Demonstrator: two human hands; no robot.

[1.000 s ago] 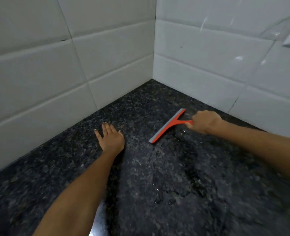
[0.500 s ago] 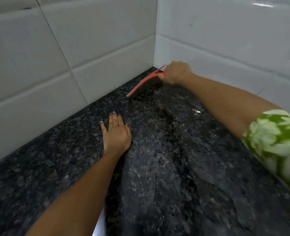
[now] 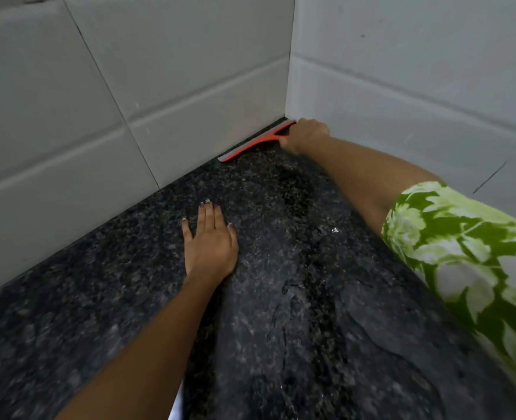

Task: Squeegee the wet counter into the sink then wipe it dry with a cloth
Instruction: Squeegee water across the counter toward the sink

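The single head-worn view is aimed forward and down, from close above, at the speckled black granite counter [image 3: 281, 298] where the white-tiled walls [image 3: 190, 71] meet in a corner.

Kitchen: granite counter [image 3: 129, 298], tiled walls [image 3: 68, 116]

- no readable text, labels, brands, numbers or signs anywhere in view.
- squeegee [image 3: 255, 142]: no legible marking.
- tiles [image 3: 190, 71]: plain, unmarked.

Speckled dark stone counter [image 3: 281, 298] glossy with wet streaks, smooth matt wall tiles [image 3: 68, 101], red plastic squeegee [image 3: 256, 141], leaf-print cloth sleeve [image 3: 469, 253]
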